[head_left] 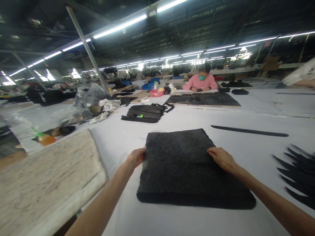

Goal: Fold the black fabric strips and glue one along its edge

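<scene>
A stack or folded piece of black textured fabric point(177, 167) lies flat on the white table point(115, 137) in front of me, its near edge thick and rounded. My left hand point(137, 156) grips its left edge near the far corner, fingertips hidden beneath or behind the fabric. On the opposite side my right hand point(221, 158) pinches the right edge, thumb and fingers pressed together. Beyond the right hand lies a long thin black strip point(249, 131).
A pale worn board point(51, 180) fills the left side. Black pointed pieces point(297, 177) lie at the right edge. Farther back are black padded pieces point(146, 112), plastic bags point(91, 98), a pink basket point(157, 93) and a person in pink point(200, 82) across the table.
</scene>
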`<state>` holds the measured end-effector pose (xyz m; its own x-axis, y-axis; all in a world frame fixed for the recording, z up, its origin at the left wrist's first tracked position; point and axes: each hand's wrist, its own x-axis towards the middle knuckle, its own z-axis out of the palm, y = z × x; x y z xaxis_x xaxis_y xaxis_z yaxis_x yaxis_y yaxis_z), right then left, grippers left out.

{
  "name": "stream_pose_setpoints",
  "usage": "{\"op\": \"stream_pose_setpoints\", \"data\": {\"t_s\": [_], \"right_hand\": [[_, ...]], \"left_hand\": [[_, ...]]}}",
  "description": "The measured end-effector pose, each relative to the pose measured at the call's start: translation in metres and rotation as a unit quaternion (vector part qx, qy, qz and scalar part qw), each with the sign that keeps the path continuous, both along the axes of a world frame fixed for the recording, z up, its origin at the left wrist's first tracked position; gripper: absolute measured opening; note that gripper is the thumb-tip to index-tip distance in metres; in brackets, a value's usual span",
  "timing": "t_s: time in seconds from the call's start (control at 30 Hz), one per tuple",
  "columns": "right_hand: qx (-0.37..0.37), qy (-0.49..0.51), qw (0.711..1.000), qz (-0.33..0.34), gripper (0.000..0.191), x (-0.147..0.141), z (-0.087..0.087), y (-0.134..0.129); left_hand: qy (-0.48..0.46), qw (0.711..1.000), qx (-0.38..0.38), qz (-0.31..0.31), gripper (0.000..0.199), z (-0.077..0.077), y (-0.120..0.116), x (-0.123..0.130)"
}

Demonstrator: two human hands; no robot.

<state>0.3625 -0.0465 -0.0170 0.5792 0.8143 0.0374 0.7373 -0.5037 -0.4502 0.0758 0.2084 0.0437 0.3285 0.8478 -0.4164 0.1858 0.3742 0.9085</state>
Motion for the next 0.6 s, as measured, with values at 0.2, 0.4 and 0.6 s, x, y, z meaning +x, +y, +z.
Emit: {"op": "stream_pose_setpoints", "data": {"t_s": [0.2, 0.4, 0.6], "right_hand": [[0.085, 0.062, 0.991, -0.08, 0.032, 0.016, -0.007, -0.004], [0.068, -0.007, 0.99, -0.121, 0.031, 0.001, 0.011, -0.027], [0.087, -0.067, 0.994, 0.017, 0.025, -0.069, 0.034, -0.058]], "left_hand": [[0.054, 0.997, 0.058, -0.026, 0.016, -0.014, -0.013, -0.007], [0.102, 0.99, 0.087, -0.036, 0.013, -0.013, -0.034, -0.02], [0.138, 0.986, 0.065, -0.063, 0.025, 0.008, -0.066, -0.05]]}}
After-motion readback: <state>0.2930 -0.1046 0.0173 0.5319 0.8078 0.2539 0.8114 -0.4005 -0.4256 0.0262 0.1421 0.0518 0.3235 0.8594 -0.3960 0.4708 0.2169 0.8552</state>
